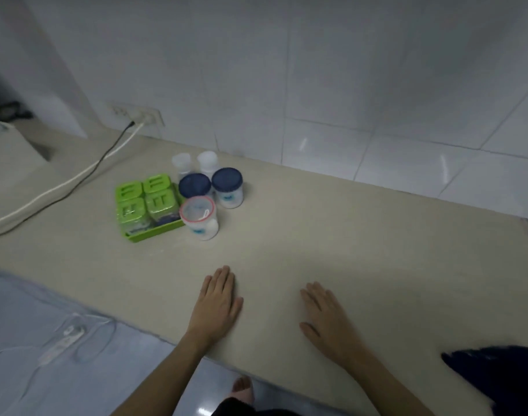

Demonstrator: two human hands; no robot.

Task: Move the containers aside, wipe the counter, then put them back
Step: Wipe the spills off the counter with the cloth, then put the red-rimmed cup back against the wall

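A cluster of containers stands on the beige counter [331,235] at mid left. A green tray [154,231] holds several green-lidded boxes [145,199]. Beside it stand a clear jar with a pink-rimmed lid [199,219], two blue-lidded jars [227,187] [194,185], and two small white bottles [207,162] [181,163] behind them. My left hand [216,304] and my right hand [327,318] lie flat on the counter near its front edge, palms down, holding nothing. A dark blue cloth [496,376] lies at the right front corner.
A black cable and a white cable [76,183] run across the counter's left part to a wall socket [136,114]. A tiled wall backs the counter. A power strip with cords [63,340] lies on the floor at the left. A foot shows below.
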